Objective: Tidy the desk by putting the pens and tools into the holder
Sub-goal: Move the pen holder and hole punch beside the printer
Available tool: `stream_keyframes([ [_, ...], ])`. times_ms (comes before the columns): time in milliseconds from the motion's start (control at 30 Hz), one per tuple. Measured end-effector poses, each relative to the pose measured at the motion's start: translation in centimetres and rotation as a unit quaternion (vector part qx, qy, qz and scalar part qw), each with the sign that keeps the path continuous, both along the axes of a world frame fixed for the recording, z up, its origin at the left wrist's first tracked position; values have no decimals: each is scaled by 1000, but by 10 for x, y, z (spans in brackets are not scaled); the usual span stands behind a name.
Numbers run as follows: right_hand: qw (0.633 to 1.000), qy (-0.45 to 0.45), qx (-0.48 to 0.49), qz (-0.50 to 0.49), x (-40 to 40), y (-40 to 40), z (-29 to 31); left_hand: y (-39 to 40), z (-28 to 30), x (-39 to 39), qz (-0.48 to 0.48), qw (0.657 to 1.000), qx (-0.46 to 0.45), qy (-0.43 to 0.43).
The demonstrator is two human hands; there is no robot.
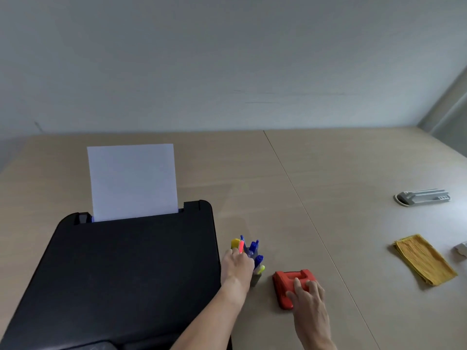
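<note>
Gripping nothing, my right hand (307, 296) lies flat on the red hole punch (290, 286). I see the big black printer (121, 269) on the desk (328, 185). My left hand (237, 267) curls round the holder (255, 279), full of pens (252, 248).

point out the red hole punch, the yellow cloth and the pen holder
red hole punch (286, 279): head view, on its red top, left part
yellow cloth (424, 260): head view, middle of the fold
pen holder (255, 280): head view, dark lower wall
</note>
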State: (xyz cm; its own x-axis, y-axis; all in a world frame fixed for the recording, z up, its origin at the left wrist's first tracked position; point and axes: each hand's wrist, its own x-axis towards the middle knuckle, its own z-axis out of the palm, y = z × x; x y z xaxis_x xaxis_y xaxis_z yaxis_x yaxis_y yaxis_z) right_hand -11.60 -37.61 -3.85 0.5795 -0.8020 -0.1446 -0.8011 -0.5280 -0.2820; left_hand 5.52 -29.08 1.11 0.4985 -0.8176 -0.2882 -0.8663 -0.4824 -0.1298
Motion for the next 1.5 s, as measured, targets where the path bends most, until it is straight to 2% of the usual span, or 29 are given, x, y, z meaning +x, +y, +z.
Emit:
stream_keyframes([
  [333,995,9,-59,82,95,-30,-9,-31,-1,48,83,996,-6,-17],
  [533,995,9,-59,76,128,-37,-8,-38,-3,61,114,993,-5,-15],
  [1067,995,3,-43,86,138,-49,-16,-39,-11,57,121,992,-26,6],
  [1300,994,-7,-45,98,148,-51,-14,-39,-10,67,130,989,-66,17],
  [1400,995,-4,-44,95,147,-56,-12,-38,-3,59,136,988,-61,39],
  [1500,996,-1,-31,84,147,-58,-7,-37,2,52,197,970,-104,101],
])
